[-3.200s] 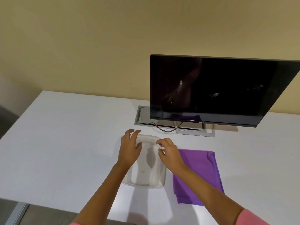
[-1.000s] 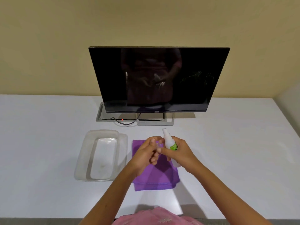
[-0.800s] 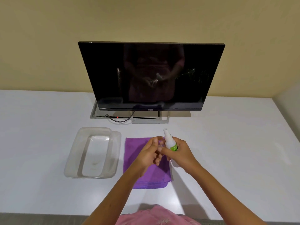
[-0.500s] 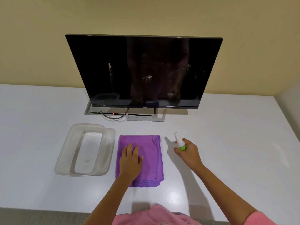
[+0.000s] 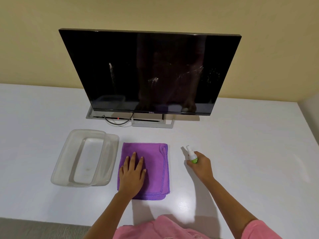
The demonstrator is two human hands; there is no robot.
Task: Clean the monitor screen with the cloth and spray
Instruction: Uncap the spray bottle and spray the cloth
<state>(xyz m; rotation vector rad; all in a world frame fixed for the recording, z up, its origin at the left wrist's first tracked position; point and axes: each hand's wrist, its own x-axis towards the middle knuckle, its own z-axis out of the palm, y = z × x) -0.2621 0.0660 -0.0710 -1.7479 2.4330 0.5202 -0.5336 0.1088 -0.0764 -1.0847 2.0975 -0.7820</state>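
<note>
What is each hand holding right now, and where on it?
The right hand grips the spray bottle around its lower body. The left hand holds nothing, resting flat on the purple cloth.

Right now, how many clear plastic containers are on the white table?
2: a clear plastic tub left of the purple cloth, and a second clear piece nested under it, mostly hidden.

The one mark that reads clearly is the brand name "DELL", in small pale letters on the monitor (image 5: 149,71), at the middle of its lower bezel and just above the stand. The spray bottle (image 5: 192,156), held in the right hand (image 5: 201,165) to the right of the monitor's stand, carries a green label with pale lettering. That lettering is too small and blurred to make out.
</note>
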